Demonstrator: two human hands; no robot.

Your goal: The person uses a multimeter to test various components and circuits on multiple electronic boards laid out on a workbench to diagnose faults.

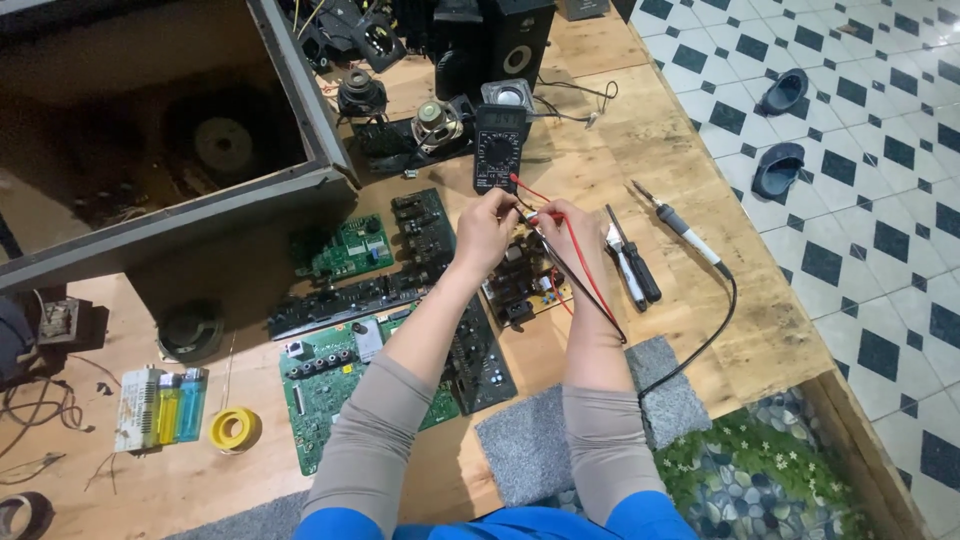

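Head view: both hands over a small circuit board (pixel 522 282).
Left hand (pixel 484 232): pinches the red probe lead (pixel 575 262).
Right hand (pixel 567 232): grips the black probe (pixel 575 285), which slants toward the person.
Multimeter (pixel 499 147): just beyond both hands.

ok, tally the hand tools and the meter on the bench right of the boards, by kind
Multimeter: 1
Soldering iron: 1
Pliers: 1
Screwdriver: 1
Total: 4
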